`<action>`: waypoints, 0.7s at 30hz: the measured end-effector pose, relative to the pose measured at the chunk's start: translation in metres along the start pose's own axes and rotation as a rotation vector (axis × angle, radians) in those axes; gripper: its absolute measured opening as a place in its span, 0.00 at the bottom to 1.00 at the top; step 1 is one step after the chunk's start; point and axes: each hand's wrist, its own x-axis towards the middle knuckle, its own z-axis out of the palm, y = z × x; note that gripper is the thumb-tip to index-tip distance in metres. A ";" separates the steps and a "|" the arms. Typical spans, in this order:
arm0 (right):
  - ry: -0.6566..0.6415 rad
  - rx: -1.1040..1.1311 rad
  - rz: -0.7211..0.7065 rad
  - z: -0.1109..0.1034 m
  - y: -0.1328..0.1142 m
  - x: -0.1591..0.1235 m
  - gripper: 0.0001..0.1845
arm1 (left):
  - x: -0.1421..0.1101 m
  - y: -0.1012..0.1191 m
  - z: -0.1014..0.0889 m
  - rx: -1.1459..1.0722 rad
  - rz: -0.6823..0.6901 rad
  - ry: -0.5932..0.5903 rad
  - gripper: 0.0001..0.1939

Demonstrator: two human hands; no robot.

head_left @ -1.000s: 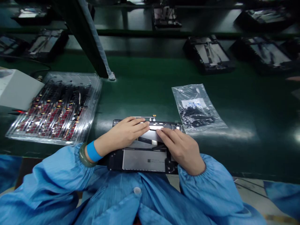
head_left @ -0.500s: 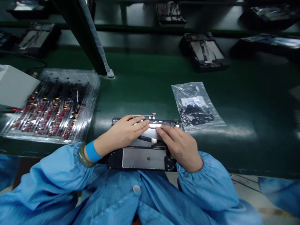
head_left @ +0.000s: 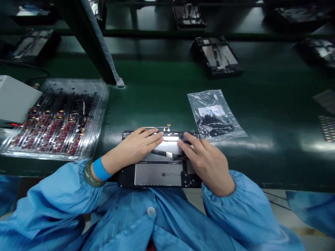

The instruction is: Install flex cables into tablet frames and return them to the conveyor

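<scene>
An opened tablet [head_left: 158, 174], with silver plates and dark flex strips inside a black frame, lies at the bench's front edge. My left hand [head_left: 140, 144] rests across its upper left part, fingers stretched out and pressing near the top edge. On the upper right part, my right hand [head_left: 205, 158] touches the inner parts with spread fingertips; no held thing shows in it. Between the hands a bright silver strip [head_left: 170, 138] is visible. A thin flex cable [head_left: 168, 127] with a gold end sticks out beyond the top edge. The parts under both palms are hidden.
Left on the green bench [head_left: 146, 101] is a clear tray [head_left: 101, 115] of red and black circuit parts, beside a white box [head_left: 17, 99]. A plastic bag [head_left: 216, 118] of small black pieces lies right of the tablet. Behind, a dark post [head_left: 90, 45] stands before more device stacks [head_left: 217, 57].
My right hand has shifted slightly right, and its fingers have spread from a closer grouping, exposing more of the bright strip. My left hand stays in place on the tablet.
</scene>
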 end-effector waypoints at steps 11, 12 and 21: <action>-0.083 0.634 0.840 0.008 0.003 -0.062 0.21 | 0.025 -0.012 -0.002 -0.188 -0.319 -0.121 0.18; -0.147 0.711 0.864 0.010 0.003 -0.063 0.24 | 0.027 -0.011 -0.001 -0.150 -0.329 -0.146 0.18; -0.314 1.423 0.913 0.012 0.025 -0.063 0.35 | 0.003 -0.029 -0.055 -0.756 -0.907 0.388 0.12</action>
